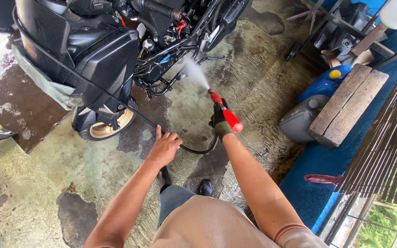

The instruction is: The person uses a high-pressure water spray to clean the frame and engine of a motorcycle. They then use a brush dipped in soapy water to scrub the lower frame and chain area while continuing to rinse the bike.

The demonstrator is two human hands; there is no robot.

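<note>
Outdoors, right hand fingers clamp a red spray gun jetting water at a black motorcycle; left hand fingers curl around its black hose.

Motorcycle ahead-left on wet floor; spray gun right of hose; jerrycans far right, under wooden plank.
</note>
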